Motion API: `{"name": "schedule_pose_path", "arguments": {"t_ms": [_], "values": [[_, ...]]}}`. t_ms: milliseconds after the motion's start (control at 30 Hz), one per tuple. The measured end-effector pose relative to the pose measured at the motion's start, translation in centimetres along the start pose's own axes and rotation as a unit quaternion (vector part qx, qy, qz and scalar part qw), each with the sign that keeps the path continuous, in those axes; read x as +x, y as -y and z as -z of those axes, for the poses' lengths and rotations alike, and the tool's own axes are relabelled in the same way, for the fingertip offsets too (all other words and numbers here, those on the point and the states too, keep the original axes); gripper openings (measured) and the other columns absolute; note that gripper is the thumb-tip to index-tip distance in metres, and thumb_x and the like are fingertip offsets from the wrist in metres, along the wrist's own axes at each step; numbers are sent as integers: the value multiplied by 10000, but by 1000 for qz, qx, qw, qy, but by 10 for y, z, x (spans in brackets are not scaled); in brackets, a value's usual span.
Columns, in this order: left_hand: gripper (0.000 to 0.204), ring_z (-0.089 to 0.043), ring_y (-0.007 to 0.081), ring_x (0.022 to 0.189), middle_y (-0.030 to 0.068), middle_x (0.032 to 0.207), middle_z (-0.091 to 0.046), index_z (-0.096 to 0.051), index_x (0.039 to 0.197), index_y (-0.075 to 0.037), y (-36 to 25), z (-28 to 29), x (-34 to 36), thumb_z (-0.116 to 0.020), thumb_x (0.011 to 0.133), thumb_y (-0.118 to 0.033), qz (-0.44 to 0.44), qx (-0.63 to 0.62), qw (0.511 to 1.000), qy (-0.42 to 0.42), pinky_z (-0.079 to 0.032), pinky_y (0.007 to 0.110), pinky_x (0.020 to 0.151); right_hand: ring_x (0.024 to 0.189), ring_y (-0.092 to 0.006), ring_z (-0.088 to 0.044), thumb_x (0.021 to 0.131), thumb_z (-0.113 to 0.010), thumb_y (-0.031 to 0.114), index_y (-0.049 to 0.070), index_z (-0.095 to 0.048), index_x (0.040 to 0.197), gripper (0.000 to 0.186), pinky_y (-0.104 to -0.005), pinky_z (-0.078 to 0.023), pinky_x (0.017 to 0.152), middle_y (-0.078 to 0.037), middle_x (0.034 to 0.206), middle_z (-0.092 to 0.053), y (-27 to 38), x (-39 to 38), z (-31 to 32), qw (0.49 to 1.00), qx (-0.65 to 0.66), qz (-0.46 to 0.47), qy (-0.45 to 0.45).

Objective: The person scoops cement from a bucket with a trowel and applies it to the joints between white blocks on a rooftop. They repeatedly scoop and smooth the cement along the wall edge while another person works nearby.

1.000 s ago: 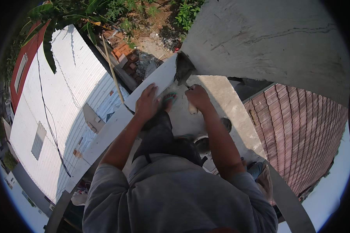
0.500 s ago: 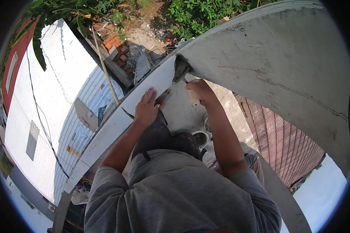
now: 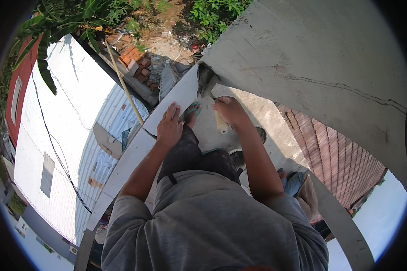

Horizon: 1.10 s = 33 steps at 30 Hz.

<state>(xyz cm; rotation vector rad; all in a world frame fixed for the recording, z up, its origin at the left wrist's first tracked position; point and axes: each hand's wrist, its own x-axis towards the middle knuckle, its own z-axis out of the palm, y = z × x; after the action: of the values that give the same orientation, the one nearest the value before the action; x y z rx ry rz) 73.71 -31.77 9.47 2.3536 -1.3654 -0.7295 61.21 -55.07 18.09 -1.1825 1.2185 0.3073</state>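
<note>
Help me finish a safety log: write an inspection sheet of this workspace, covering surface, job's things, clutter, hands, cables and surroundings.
Surface: white ledge beside a grey concrete floor.
Job's things: pale-handled tool, its far end hard to make out.
Clutter: brick pile beyond the ledge.
Hands: left hand rests on the ledge; right hand grips the tool.
Cables: dark cable crosses the view of the white roof.
Surroundings: reddish tiled roof, leafy plants.

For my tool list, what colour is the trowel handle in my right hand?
The trowel handle is pale cream, seen best in the head view.
</note>
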Motion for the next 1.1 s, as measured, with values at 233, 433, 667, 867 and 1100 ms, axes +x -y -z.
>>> {"name": "schedule_pose_path", "arguments": {"t_ms": [233, 433, 667, 867, 1100], "values": [[698, -430, 371, 1420, 176, 1573, -349, -459, 1473, 16, -11, -2, 0, -750, 867, -172, 22, 13, 1000, 6, -464, 435, 1109, 903, -145, -610, 918, -642, 155, -26, -569, 1356, 479, -299, -486, 838, -61, 1017, -642, -44, -50, 8, 994, 80, 75, 2], [739, -346, 375, 1487, 184, 1620, -288, -409, 1512, 10, -17, -16, -6, -738, 878, -183, 22, 33, 999, -12, -348, 490, 1197, 840, -178, -618, 907, -622, 87, 10, -550, 1317, 423, -346, -512, 755, -67, 957, -604, -128, -63, 24, 986, 41, 157, -28], [767, -285, 374, 1525, 186, 1639, -261, -375, 1534, 5, -34, -26, -6, -733, 885, -191, 50, 30, 998, 6, -298, 514, 1226, 902, -396, -667, 859, -607, 68, 37, -538, 1287, 435, -481, -533, 760, -198, 1102, -634, -97, -48, 21, 875, -180, 424, -149], [789, -303, 384, 1514, 190, 1637, -267, -354, 1540, 4, -39, -30, 6, -739, 883, -200, 27, 35, 999, 5, -325, 499, 1216, 921, -424, -679, 856, -588, 128, 16, -551, 1229, 391, -518, -537, 783, -221, 1088, -663, -97, 62, 24, 835, -308, 406, -208], [801, -308, 383, 1513, 192, 1630, -281, -346, 1539, 10, -32, -26, 5, -744, 878, -204, 22, 52, 998, 13, -335, 499, 1212, 915, -431, -679, 932, -584, 196, 41, -585, 1179, 292, -520, -528, 793, -222, 1072, -690, -122, 27, 31, 867, -249, 391, -183]]}}
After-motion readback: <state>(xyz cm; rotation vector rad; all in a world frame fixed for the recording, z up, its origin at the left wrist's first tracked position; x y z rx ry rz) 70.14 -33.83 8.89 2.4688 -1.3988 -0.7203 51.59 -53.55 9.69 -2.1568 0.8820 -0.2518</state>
